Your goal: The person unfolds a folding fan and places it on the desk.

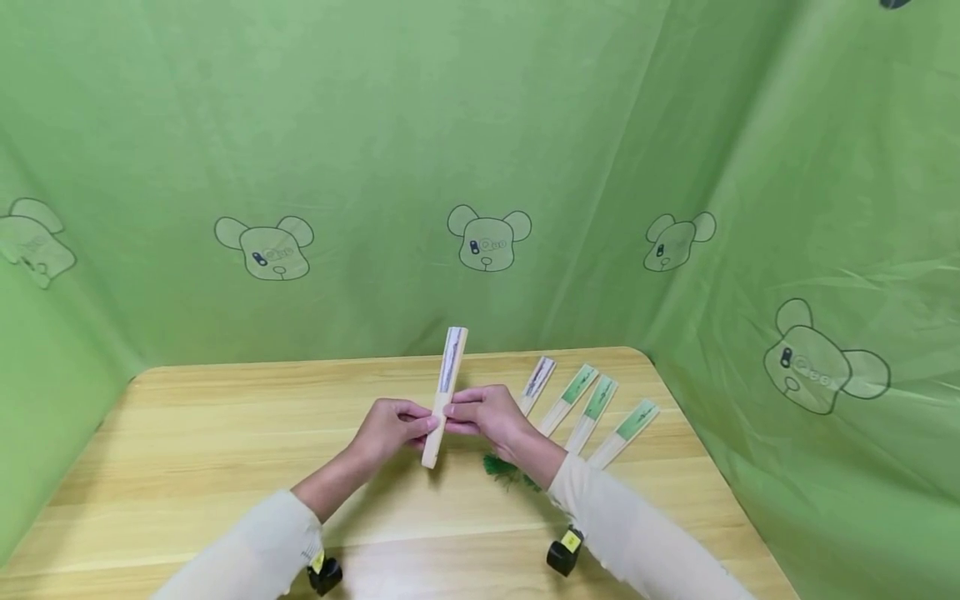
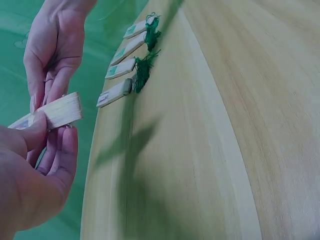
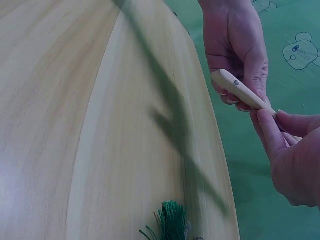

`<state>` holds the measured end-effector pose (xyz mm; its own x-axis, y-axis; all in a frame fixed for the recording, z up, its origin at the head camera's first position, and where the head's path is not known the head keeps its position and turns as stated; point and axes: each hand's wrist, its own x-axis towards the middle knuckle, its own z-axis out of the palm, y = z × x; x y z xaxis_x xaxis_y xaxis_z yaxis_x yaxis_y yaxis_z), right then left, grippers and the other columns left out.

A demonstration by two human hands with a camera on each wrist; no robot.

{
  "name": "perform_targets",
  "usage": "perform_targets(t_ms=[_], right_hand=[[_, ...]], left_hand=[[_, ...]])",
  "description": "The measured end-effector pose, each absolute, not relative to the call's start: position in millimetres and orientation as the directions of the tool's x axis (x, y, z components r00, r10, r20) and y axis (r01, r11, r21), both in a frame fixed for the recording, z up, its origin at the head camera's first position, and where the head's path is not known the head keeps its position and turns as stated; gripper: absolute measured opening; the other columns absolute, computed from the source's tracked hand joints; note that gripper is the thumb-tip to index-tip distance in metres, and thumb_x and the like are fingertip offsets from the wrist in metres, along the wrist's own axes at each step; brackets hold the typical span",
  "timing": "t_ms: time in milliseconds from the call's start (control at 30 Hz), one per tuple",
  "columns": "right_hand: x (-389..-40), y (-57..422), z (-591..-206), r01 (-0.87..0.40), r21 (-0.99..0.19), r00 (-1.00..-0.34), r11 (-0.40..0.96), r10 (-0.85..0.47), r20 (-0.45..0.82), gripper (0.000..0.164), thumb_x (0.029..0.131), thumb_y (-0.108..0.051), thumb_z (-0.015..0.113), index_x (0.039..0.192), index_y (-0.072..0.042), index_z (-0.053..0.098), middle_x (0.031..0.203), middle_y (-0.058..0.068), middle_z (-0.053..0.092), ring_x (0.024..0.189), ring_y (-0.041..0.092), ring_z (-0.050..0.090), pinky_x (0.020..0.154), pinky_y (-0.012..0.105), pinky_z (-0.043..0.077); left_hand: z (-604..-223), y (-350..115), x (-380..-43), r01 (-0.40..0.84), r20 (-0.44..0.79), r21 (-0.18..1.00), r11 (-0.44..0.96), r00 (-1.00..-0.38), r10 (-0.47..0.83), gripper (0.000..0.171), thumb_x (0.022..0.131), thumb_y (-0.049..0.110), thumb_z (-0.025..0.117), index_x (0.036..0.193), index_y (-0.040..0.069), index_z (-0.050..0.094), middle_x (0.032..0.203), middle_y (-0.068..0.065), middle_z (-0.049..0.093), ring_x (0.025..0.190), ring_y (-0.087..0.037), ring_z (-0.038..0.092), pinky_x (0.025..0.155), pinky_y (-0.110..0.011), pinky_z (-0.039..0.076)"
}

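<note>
A folded hand fan (image 1: pixel 452 362) with a pale wooden handle and a greyish-purple printed leaf is held up over the table, tilted slightly right at its top. My left hand (image 1: pixel 390 431) pinches it low from the left, between thumb and fingers. From the other side my right hand (image 1: pixel 492 417) also pinches it, a little higher. In the left wrist view the squared pale end of the fan (image 2: pixel 65 111) points out between both hands. The right wrist view shows a small rivet on the fan's wooden end (image 3: pixel 239 90).
Several folded fans lie side by side on the table's right: one purple-grey fan (image 1: pixel 538 379) and green fans (image 1: pixel 600 398). Green tassels (image 3: pixel 173 221) trail from their handle ends. The wooden table (image 1: pixel 225 433) is enclosed by green fabric walls (image 1: pixel 375 125) printed with bear heads.
</note>
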<state>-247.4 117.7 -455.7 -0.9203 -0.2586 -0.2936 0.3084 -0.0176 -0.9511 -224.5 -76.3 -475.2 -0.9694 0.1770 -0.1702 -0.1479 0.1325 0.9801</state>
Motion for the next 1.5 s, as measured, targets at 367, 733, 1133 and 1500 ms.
perform_targets(t_ms=[367, 733, 1133, 1500], right_hand=[[-243, 116, -454, 0.296, -0.955, -0.917, 0.014, -0.275, -0.288, 0.027, 0.094, 0.008, 0.067, 0.12, 0.013, 0.068, 0.113, 0.03, 0.074, 0.097, 0.031, 0.079, 0.089, 0.032, 0.067], [-240, 115, -454, 0.297, -0.955, -0.916, 0.022, -0.276, -0.291, 0.026, 0.093, 0.008, 0.068, 0.118, 0.013, 0.068, 0.112, 0.03, 0.074, 0.092, 0.027, 0.08, 0.088, 0.031, 0.067], [-240, 113, -460, 0.3, -0.954, -0.924, -0.012, -0.254, -0.288, 0.029, 0.091, 0.008, 0.069, 0.119, 0.014, 0.065, 0.111, 0.029, 0.073, 0.09, 0.026, 0.08, 0.088, 0.032, 0.068], [-239, 114, -465, 0.318, -0.948, -0.922, -0.018, -0.238, -0.305, 0.031, 0.09, 0.007, 0.071, 0.12, 0.014, 0.064, 0.113, 0.03, 0.072, 0.091, 0.027, 0.08, 0.088, 0.031, 0.068]], left_hand=[[-477, -82, -225, -0.233, -0.238, 0.971, 0.049, -0.95, 0.202, 0.021, 0.091, 0.005, 0.077, 0.106, -0.009, 0.074, 0.089, -0.016, 0.08, 0.067, -0.014, 0.074, 0.071, -0.032, 0.069], [-475, -84, -222, -0.247, -0.254, 0.967, 0.062, -0.948, 0.193, 0.019, 0.092, 0.005, 0.076, 0.106, -0.009, 0.074, 0.088, -0.014, 0.079, 0.068, -0.014, 0.073, 0.071, -0.031, 0.069], [-475, -86, -221, -0.248, -0.256, 0.966, 0.066, -0.949, 0.182, 0.018, 0.095, 0.004, 0.073, 0.106, -0.01, 0.072, 0.089, -0.013, 0.078, 0.068, -0.013, 0.071, 0.07, -0.027, 0.068], [-475, -87, -218, -0.256, -0.269, 0.962, 0.095, -0.947, 0.174, 0.019, 0.095, 0.005, 0.073, 0.106, -0.009, 0.071, 0.092, -0.016, 0.077, 0.068, -0.014, 0.072, 0.073, -0.032, 0.069]])
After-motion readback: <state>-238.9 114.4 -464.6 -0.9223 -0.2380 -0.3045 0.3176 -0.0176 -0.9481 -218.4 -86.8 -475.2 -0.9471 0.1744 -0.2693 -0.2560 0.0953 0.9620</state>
